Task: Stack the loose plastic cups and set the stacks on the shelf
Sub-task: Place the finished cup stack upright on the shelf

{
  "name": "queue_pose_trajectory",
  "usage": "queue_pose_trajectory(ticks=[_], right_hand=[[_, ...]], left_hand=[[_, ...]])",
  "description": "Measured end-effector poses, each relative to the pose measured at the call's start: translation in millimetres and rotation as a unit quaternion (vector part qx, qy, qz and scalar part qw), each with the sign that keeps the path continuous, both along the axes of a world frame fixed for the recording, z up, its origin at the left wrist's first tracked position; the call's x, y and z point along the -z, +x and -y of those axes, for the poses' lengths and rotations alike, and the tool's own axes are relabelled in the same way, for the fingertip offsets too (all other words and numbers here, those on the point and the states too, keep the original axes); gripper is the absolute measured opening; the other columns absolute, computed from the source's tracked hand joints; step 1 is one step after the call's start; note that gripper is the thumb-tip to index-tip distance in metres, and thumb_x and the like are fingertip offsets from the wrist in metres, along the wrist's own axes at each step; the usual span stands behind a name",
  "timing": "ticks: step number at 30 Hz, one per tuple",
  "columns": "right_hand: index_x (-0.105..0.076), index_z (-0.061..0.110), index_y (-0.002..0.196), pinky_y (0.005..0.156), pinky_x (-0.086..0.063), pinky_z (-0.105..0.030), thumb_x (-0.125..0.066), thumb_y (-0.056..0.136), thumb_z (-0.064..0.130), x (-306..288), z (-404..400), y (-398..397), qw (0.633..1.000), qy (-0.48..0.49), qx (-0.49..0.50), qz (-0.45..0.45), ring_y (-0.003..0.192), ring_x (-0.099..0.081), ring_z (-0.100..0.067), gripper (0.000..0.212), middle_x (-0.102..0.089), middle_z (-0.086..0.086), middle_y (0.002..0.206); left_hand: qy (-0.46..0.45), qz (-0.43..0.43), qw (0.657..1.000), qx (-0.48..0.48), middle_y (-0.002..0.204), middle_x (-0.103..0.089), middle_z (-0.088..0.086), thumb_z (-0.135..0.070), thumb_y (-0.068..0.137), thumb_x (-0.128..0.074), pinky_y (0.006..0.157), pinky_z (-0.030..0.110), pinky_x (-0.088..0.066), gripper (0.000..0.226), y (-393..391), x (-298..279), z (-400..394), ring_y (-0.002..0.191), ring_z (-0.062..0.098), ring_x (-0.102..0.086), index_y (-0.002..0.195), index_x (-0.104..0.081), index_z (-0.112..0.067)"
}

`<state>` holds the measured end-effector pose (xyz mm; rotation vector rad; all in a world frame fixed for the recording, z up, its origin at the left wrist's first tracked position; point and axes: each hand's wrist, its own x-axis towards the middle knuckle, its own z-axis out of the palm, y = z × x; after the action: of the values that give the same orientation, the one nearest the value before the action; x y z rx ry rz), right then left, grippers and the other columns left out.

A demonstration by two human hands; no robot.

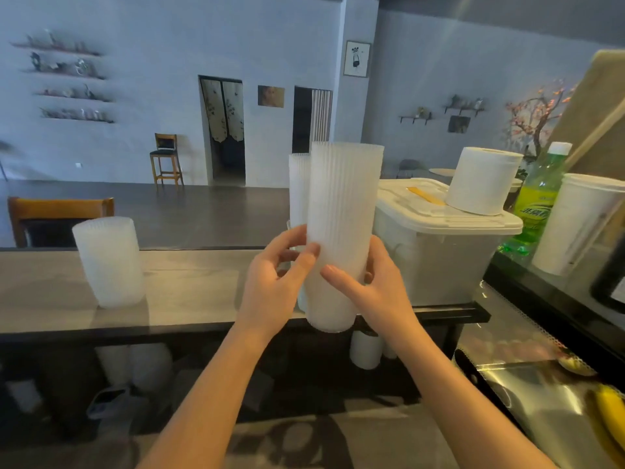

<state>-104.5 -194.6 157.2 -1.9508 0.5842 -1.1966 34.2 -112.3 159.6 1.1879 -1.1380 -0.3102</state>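
Two bare forearms enter from below; no sleeves show; left hand [274,286] and right hand [368,289] are ungloved, slim-fingered, nails short and plain; wrists unadorned.

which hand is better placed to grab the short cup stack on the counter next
Left, probably. The short cup stack stands on the counter to the left of both hands. The left hand is nearer to it; the right hand would have to cross the tall stack both hold.

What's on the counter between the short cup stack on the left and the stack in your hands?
Nothing: in the head view the counter is bare between the short stack and the held stack.
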Motion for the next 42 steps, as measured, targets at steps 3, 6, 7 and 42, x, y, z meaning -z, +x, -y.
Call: queue_pose_trajectory(ticks=[3,6,7,42], right_hand=[[-0.039,0.040,0.130,0.081,-0.054,-0.025,-0.076,0.067,0.063,-21.7,16.4,5.2,1.000,-0.011,0.015,0.001,0.108,-0.059,-0.001,0.077,-0.056,0.023,0.119],[-0.042,0.031,0.128,0.083,-0.058,-0.037,-0.079,0.067,0.060,-39.5,34.4,9.7,1.000,-0.004,0.019,0.018,0.104,-0.063,-0.006,0.077,-0.061,0.015,0.117],[-0.044,0.030,0.126,0.083,-0.058,-0.038,-0.079,0.069,0.057,-44.2,40.1,11.7,1.000,-0.010,0.023,0.016,0.104,-0.063,-0.006,0.072,-0.061,0.015,0.116],[-0.040,0.024,0.138,0.091,-0.052,-0.037,-0.071,0.081,0.049,14.0,96.5,16.8,0.977,-0.050,0.163,-0.130,0.117,-0.053,-0.014,0.070,-0.055,0.004,0.126]], left_hand=[[-0.007,0.001,1.000,0.012,0.119,-0.065,-0.015,-0.051,0.087,-0.059,0.086,0.032,-0.057,0.041,4.8,-22.1,16.5,0.107,0.011,-0.062,0.125,-0.060,-0.035],[-0.010,-0.009,1.000,0.021,0.118,-0.065,-0.014,-0.039,0.094,-0.058,0.088,0.033,-0.056,0.027,12.7,-40.4,38.0,0.107,0.010,-0.061,0.121,-0.058,-0.042],[-0.007,-0.009,1.000,0.022,0.118,-0.065,-0.013,-0.037,0.095,-0.057,0.090,0.034,-0.055,0.028,15.8,-44.3,46.0,0.108,0.009,-0.061,0.123,-0.058,-0.042],[0.223,0.244,0.944,-0.020,0.134,-0.057,-0.009,-0.039,0.097,-0.053,0.095,0.035,-0.052,0.051,21.0,-10.9,108.5,0.102,0.008,-0.060,0.145,-0.041,-0.023]])
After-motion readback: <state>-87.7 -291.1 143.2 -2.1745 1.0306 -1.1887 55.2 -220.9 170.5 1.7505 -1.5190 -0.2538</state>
